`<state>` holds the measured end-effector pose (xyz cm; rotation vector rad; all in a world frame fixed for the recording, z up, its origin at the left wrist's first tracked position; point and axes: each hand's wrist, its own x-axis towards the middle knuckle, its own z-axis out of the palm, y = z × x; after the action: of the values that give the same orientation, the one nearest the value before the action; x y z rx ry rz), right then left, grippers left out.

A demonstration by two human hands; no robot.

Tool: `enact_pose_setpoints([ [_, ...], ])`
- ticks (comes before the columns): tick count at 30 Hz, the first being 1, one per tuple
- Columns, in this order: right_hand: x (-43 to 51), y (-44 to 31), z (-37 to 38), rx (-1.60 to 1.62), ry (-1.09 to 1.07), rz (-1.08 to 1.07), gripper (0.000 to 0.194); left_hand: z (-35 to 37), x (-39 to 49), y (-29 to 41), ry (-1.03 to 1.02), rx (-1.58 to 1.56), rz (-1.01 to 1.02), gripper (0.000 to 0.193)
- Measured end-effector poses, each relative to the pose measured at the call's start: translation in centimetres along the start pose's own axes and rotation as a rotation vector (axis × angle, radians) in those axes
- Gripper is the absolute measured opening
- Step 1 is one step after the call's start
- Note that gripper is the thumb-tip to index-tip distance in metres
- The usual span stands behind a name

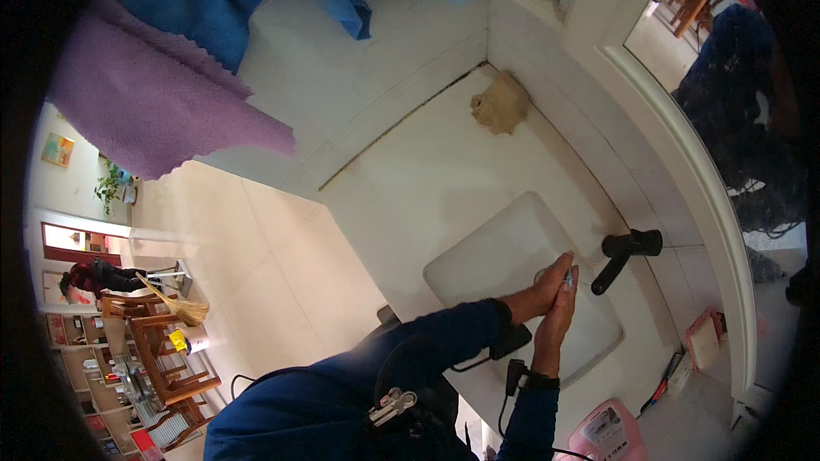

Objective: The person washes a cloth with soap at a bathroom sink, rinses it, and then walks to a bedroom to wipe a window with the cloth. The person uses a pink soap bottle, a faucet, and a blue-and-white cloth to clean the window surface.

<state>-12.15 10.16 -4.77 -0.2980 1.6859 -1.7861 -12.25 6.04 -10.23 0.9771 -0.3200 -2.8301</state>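
My left hand (544,289) and my right hand (558,326) are pressed together, palm to palm, above the white washbasin (477,262). A small grey-blue patch shows between the fingertips; whether it is foam, water or an object cannot be told. Just beyond the fingertips is a black faucet (624,250) on the basin's far rim, apart from the hands. Dark blue sleeves reach near both wrists. A black strap (539,382) circles my right wrist, and black cabled devices (511,342) are near both wrists.
A crumpled tan cloth (501,104) lies in the counter corner. Purple (160,89) and blue towels (186,0) hang at upper left. A framed mirror (737,141) edges the right. A pink bottle (608,432) stands lower right. Behind, a person (102,275) bends near a broom (182,307) and wooden chairs (166,365).
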Motion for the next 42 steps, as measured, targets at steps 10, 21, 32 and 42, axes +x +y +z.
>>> enact_pose_setpoints([
  [10, 2.7, 3.7, -4.3, 0.044, 0.058, 0.233, 0.055, 0.3, -2.1, 1.9, 0.116, 0.359, 0.188, 0.043],
  [21, 1.3, 2.6, -2.5, -0.498, 0.109, -0.107, 0.05, -0.8, -2.2, 5.2, 0.027, 0.132, 0.039, 0.042],
  [32, 1.4, -1.0, 1.0, 0.405, 0.266, 0.118, 0.053, 0.2, -1.6, 3.3, -0.133, 0.796, 0.383, 0.062],
  [42, 1.6, 0.0, -0.1, -0.204, 0.121, 0.116, 0.049, 1.1, -2.2, 5.0, 0.092, 0.155, -0.04, 0.047],
])
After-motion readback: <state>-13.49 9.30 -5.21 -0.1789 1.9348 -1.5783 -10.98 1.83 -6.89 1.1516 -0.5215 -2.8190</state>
